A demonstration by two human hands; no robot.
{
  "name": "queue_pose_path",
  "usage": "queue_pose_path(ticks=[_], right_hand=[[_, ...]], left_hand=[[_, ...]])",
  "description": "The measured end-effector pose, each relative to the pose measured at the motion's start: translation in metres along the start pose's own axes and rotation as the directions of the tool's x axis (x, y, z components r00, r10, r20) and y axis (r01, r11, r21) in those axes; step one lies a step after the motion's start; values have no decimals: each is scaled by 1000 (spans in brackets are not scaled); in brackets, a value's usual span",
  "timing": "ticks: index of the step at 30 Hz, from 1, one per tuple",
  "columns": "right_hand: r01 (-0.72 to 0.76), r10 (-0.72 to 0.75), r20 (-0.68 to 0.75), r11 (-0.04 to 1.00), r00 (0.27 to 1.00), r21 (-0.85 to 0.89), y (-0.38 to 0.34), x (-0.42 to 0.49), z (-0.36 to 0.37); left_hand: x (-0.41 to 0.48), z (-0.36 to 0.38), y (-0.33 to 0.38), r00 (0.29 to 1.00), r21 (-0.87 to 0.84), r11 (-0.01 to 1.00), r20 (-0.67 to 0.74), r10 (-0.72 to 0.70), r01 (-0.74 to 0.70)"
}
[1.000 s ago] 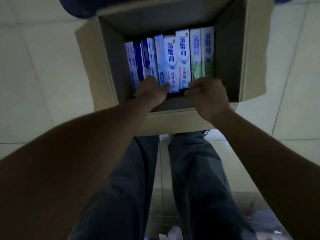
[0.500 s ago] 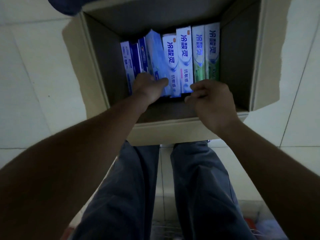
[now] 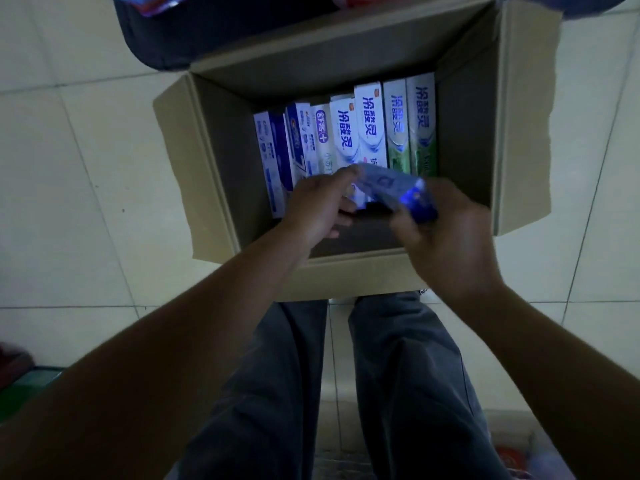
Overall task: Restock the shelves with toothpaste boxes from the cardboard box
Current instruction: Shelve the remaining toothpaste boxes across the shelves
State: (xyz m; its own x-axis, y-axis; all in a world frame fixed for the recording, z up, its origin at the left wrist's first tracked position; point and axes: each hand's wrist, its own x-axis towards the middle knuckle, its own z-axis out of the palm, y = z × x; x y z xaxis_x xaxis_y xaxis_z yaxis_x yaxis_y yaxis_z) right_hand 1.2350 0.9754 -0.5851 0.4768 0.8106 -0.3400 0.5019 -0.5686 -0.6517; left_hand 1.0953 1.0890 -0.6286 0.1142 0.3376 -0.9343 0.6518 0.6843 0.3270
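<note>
An open cardboard box (image 3: 221, 188) stands on the tiled floor in front of my legs. Inside it, several toothpaste boxes (image 3: 367, 126) stand in a row, blue and white at the left, green at the right. A blurred blue toothpaste box (image 3: 394, 190) lies crosswise above the row, lifted out. My right hand (image 3: 446, 233) grips its right end. My left hand (image 3: 318, 206) touches its left end with thumb and fingertips, fingers loosely curled below it.
The cardboard box's flaps stick out left and right over pale floor tiles (image 3: 69, 168). A dark bag-like object (image 3: 166, 36) lies beyond the box at the top left. Coloured items sit at the lower left (image 3: 20, 379) and lower right (image 3: 512, 459) edges.
The blue toothpaste box that my left hand was tilting out of the row is now lifted clear and turned crosswise between both hands. My right hand has moved onto it. The camera has shifted back.
</note>
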Motion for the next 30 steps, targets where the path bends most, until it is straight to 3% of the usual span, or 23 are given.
queue_pose_path(ticks=[2, 4, 10, 15, 21, 25, 30], right_hand=[[-109, 110, -20, 994, 994, 32, 11, 1, -6], [-189, 191, -19, 979, 981, 74, 21, 0, -10], [-320, 336, -25, 916, 942, 244, 35, -2, -13], [-374, 396, -16, 878, 918, 299, 35, -4, -15], [-404, 434, -6, 844, 901, 352, 29, -6, -15], [-381, 417, -18, 848, 909, 368, 30, -5, -8], [-406, 445, 13, 807, 896, 429, 26, -10, -10]], left_hand=[[31, -1, -14, 968, 190, 982, -244, 60, -13], [58, -5, -27, 923, 261, 962, -385, 26, 82], [105, 8, -50, 953, 426, 871, -272, -134, 244], [111, 13, -52, 914, 416, 852, -373, -159, 317], [109, 12, -53, 921, 443, 848, -369, -122, 290], [117, 19, -59, 898, 534, 799, -440, -17, 277], [100, 9, -53, 857, 464, 860, -512, 65, 212]])
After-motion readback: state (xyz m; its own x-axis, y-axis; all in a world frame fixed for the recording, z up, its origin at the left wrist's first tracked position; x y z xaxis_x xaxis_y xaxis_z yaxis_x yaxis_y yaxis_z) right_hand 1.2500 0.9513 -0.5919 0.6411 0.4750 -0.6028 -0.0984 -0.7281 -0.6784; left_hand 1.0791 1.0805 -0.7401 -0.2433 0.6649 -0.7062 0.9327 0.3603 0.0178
